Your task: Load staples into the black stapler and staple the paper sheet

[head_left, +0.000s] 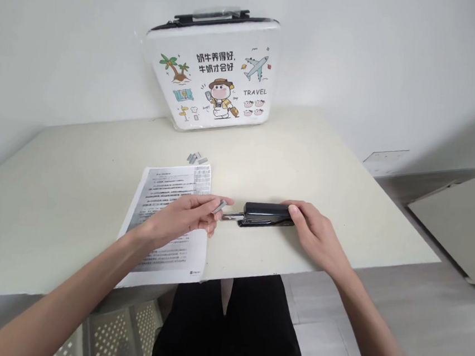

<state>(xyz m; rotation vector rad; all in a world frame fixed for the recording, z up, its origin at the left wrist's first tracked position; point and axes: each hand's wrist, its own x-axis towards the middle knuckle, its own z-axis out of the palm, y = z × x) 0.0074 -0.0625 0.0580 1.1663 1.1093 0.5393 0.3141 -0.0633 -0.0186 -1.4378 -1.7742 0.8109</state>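
Between the thumb and fingers of my left hand (189,215) is a small grey strip of staples (219,206). My right hand (315,233) grips the back end of a black stapler (265,214) above the table. From the stapler's front, on the side facing my left hand, a metal piece (231,216) sticks out near my left fingertips. Under my left hand lie printed sheets of paper (171,258), partly covered by it. Several more staple strips (197,158) lie loose just beyond the paper's top edge.
A white case with cartoon travel prints (213,86) stands at the back of the pale table (73,184), against the wall. The table's front edge is close to my lap. A plastic basket (108,336) is below on the left.
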